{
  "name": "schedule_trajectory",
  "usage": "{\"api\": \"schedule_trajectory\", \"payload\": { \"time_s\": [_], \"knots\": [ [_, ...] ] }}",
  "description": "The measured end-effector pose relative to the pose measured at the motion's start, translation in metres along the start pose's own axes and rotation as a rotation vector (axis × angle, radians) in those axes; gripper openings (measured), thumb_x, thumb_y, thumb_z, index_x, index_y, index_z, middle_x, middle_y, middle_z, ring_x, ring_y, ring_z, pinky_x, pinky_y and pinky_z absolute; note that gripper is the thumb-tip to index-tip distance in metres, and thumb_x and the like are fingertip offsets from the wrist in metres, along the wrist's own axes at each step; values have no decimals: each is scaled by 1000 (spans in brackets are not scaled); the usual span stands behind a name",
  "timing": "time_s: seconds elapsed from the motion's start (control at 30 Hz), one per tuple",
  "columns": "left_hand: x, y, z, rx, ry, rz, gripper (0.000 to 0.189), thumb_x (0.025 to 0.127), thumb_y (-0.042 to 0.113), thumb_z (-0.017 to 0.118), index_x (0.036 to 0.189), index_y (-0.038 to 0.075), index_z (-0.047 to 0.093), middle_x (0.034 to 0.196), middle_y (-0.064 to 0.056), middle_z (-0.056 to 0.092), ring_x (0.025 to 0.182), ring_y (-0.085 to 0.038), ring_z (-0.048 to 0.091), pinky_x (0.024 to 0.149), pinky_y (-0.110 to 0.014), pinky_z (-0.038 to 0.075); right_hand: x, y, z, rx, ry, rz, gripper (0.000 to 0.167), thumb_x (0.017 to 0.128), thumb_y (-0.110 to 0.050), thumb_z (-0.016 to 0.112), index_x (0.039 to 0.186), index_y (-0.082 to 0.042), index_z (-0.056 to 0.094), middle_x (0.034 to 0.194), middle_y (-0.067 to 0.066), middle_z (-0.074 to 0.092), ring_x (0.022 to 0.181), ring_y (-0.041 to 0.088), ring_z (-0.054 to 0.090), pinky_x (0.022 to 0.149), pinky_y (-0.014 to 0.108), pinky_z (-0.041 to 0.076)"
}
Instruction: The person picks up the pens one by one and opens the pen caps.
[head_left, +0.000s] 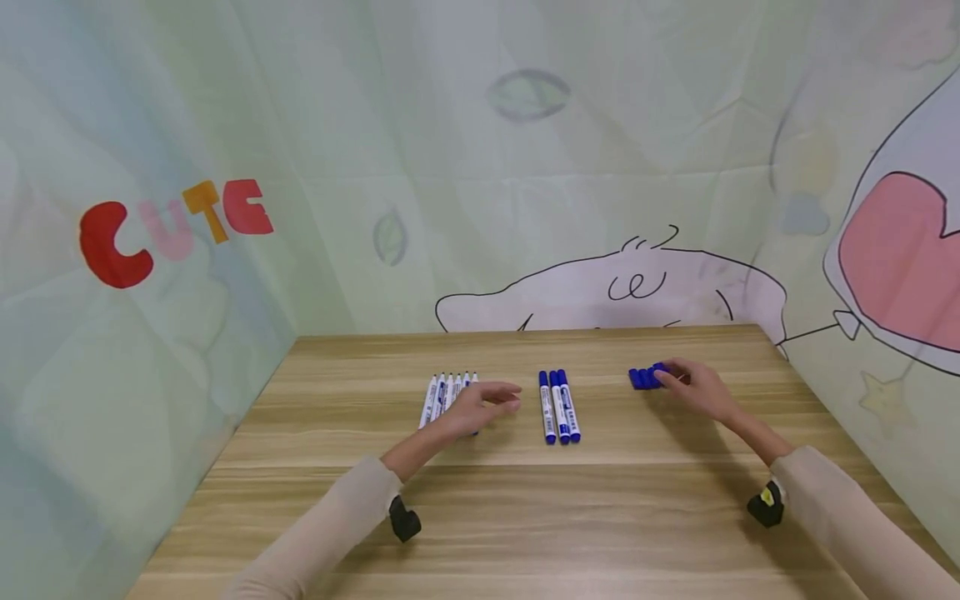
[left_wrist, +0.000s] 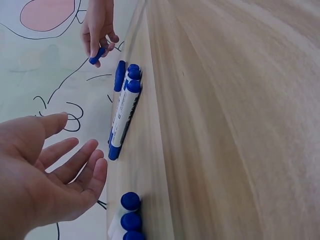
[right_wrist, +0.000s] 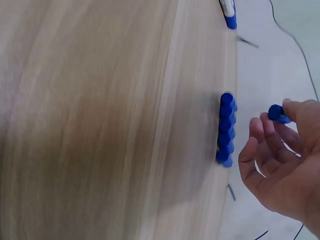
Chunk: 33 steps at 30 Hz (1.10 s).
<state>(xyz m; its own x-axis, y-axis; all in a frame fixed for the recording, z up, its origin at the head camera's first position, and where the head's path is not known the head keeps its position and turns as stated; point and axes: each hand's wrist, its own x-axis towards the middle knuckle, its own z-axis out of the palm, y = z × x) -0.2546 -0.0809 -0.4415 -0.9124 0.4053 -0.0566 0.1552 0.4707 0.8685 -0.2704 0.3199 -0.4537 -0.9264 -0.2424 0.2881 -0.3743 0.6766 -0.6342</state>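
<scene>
My right hand (head_left: 697,388) pinches a blue marker cap (right_wrist: 276,113) between thumb and fingertips, just above the table. Beside it a row of several blue marker caps (right_wrist: 226,131) stands on the tabletop at the right. My left hand (head_left: 478,406) holds nothing, its fingers loosely bent and the palm showing in the left wrist view. It hovers by several uncapped white markers (head_left: 432,398) lying side by side, partly hiding them. In the middle, between both hands, lie three capped whiteboard markers (head_left: 556,408) with blue caps toward the far edge.
The wood-grain table (head_left: 510,533) ends at a hanging printed curtain (head_left: 337,250) behind and at both sides. A small black wrist camera (head_left: 405,518) is strapped below the left sleeve, another black camera (head_left: 766,505) below the right.
</scene>
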Motion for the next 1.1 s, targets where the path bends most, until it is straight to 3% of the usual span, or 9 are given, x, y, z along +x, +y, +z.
{"api": "schedule_trajectory", "payload": {
  "time_s": [0.13, 0.4, 0.73, 0.97, 1.1],
  "knots": [
    [0, 0, 2, -9, -16, 14, 42, 100, 23, 66, 137, 3, 62, 124, -15, 72, 111, -25, 65, 85, -40, 60, 2, 9, -6, -12, 45, 78, 38, 104, -18, 59, 125, 14, 62, 90, 26, 73, 72, 26, 69, 59, 21, 49],
    [1, 0, 4, -21, -36, 9, 41, 102, 23, 63, 138, 3, 61, 125, -15, 71, 111, -25, 65, 83, -37, 61, 8, 29, -10, -89, 87, 184, 42, 105, -20, 55, 121, 18, 61, 104, 36, 70, 92, 43, 68, 69, 33, 52],
    [-1, 2, 8, 2, -55, 3, 41, 103, 25, 62, 139, 6, 61, 126, -13, 71, 112, -23, 63, 89, -35, 57, 13, 48, -3, -231, 14, 229, 44, 105, -21, 54, 116, 20, 62, 93, 31, 70, 74, 30, 64, 62, 34, 49],
    [-2, 3, 8, 11, -51, -6, 41, 103, 27, 61, 139, 8, 62, 126, -11, 71, 113, -22, 62, 88, -33, 56, 12, 46, 0, -259, 36, 218, 42, 104, -21, 55, 113, 19, 64, 101, 35, 70, 87, 44, 69, 74, 54, 56],
    [-1, 3, 8, 14, -49, -10, 40, 104, 28, 61, 139, 9, 62, 126, -10, 71, 113, -23, 62, 88, -35, 57, 12, 46, 2, -269, 36, 218, 41, 104, -20, 54, 113, 18, 65, 100, 34, 71, 88, 46, 69, 74, 55, 56]
  ]
}}
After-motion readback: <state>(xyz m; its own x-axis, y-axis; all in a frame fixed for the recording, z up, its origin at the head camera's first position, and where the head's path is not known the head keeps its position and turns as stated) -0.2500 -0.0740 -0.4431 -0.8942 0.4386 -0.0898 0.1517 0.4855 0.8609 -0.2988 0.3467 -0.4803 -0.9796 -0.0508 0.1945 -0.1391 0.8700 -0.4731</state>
